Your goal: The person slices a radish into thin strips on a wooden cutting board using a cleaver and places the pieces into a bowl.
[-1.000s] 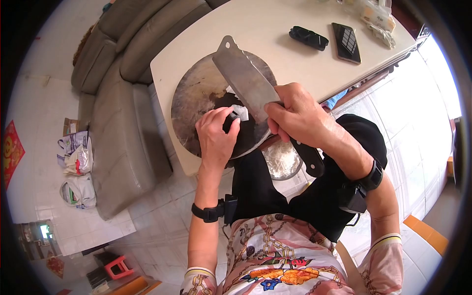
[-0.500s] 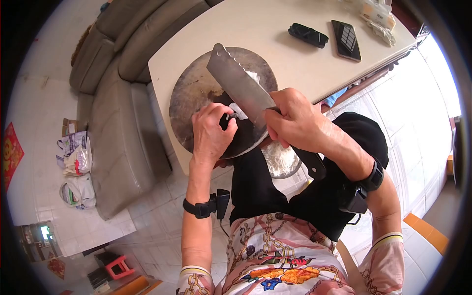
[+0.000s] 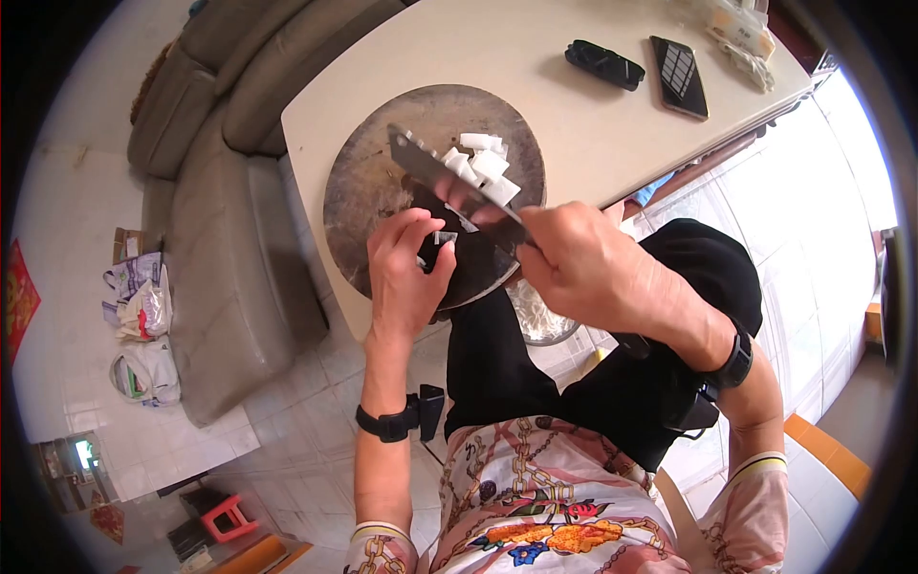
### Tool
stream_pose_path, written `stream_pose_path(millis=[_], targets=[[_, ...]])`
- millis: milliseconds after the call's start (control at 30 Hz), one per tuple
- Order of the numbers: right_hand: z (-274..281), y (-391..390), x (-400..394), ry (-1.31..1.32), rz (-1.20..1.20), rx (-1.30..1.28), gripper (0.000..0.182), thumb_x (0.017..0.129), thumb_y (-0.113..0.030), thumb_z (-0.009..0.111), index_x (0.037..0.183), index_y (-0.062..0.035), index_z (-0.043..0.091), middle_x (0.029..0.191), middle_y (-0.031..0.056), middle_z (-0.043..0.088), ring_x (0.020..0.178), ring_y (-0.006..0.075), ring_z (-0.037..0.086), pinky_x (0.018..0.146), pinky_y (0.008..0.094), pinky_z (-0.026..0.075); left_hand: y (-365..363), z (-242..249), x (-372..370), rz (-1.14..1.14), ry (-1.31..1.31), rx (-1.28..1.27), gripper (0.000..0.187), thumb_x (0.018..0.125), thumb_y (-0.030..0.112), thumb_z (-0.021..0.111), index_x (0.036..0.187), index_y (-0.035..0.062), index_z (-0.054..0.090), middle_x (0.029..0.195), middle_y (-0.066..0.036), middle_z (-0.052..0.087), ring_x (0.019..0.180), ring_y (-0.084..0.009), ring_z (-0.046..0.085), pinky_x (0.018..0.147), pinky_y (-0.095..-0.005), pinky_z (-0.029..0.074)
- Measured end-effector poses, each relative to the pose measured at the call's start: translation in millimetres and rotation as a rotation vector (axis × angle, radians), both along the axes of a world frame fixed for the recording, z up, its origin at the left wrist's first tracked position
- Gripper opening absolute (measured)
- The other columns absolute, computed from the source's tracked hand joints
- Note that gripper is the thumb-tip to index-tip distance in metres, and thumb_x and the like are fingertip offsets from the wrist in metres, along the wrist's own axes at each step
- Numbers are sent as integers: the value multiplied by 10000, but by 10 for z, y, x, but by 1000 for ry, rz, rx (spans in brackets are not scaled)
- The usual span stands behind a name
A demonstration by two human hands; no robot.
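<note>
My right hand [image 3: 588, 258] is closed around the handle of a cleaver [image 3: 440, 177]. Its broad blade slants across the round wooden chopping board [image 3: 373, 158], edge beside a small pile of white chunks [image 3: 490, 167]. At the near side of the board, my left hand [image 3: 406, 268] is curled, thumb and fingertips around a small white piece [image 3: 446, 236]. A thin white slice [image 3: 463, 218] lies between that hand and the blade. The pieces look like a cut white vegetable; their exact kind does not show.
Below the board's right edge stands a bowl of white shreds [image 3: 543, 320], partly behind my right hand. A black case [image 3: 604, 65] and a phone [image 3: 679, 77] lie on the cream table [image 3: 564, 129]. A grey sofa [image 3: 234, 277] runs along the left.
The cleaver blade has tilted and shifted slightly left and down, uncovering the white chunks behind it. My right hand has turned with it. My left hand has moved slightly down and left.
</note>
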State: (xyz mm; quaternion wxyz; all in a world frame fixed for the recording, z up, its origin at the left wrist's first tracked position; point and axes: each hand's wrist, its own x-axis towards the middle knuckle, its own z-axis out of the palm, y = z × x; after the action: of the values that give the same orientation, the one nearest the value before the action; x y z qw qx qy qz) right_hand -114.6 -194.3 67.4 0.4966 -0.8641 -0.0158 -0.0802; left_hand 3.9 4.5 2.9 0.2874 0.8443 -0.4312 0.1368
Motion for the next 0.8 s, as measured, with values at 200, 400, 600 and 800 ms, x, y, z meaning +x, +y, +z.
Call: stream_pose_path(millis=[200, 400, 600, 800], targets=[[11, 30, -81, -87, 179, -507, 93, 657, -1, 601, 675, 41, 520, 511, 187, 522, 529, 365, 598, 500, 411, 472, 74, -112, -193, 51, -79, -11, 192, 732, 36, 719, 922, 36, 689, 983, -86, 643, 946, -282, 587, 857, -383, 437], [29, 79, -44, -97, 275, -584, 108, 623, 13, 603, 686, 43, 520, 505, 162, 529, 529, 333, 613, 482, 390, 466, 107, -217, -194, 90, -176, -4, 181, 737, 74, 694, 901, 3, 662, 951, -103, 615, 922, -306, 575, 842, -411, 410], [38, 124, 0, -71, 315, -663, 105, 631, 19, 590, 705, 45, 522, 505, 143, 537, 522, 314, 616, 486, 372, 470, 127, -315, -191, 130, -144, -128, 222, 698, 69, 693, 900, -12, 651, 945, -131, 607, 925, -330, 562, 852, -436, 405], [-36, 67, 51, -79, 328, -545, 100, 659, 12, 577, 737, 28, 516, 499, 150, 514, 495, 319, 581, 484, 396, 454, 82, -291, -235, 306, -109, -155, 253, 703, 68, 706, 938, -5, 644, 980, -118, 606, 955, -314, 556, 871, -425, 402]])
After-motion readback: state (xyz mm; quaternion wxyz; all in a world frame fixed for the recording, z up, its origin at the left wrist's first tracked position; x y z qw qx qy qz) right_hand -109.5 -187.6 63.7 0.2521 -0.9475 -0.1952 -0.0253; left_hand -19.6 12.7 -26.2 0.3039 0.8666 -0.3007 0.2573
